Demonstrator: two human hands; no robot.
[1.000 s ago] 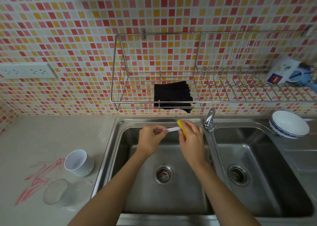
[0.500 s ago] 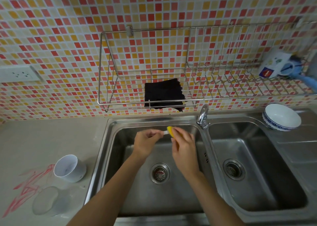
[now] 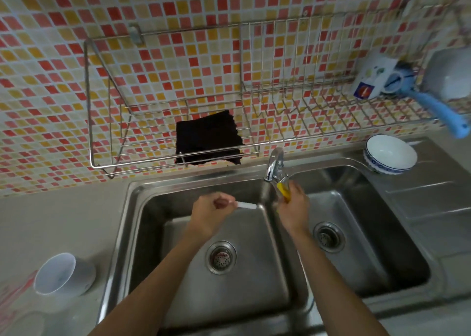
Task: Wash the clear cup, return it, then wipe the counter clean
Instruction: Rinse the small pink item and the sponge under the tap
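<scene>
My left hand (image 3: 212,212) hovers over the left sink basin (image 3: 229,284), pinching a small white stick-like piece (image 3: 246,205). My right hand (image 3: 293,208) is above the divider between the basins, closed on a yellow item (image 3: 283,192) right under the faucet (image 3: 274,163). The clear cup (image 3: 24,321) is a faint shape at the bottom left corner of the counter, mostly cut off. Red smears (image 3: 14,293) mark the counter (image 3: 63,221) beside it. A black cloth (image 3: 209,136) hangs on the wire rack (image 3: 107,136).
A white cup (image 3: 63,274) lies tilted on the counter left of the sink. A white bowl with a blue rim (image 3: 390,154) sits behind the right basin (image 3: 356,246). A mug (image 3: 373,80) and a blue-handled brush (image 3: 438,108) rest on the rack's right end.
My hands have come apart: the right one moved right to the faucet with the yellow item, and the left keeps the white piece. The view shifted left and closer.
</scene>
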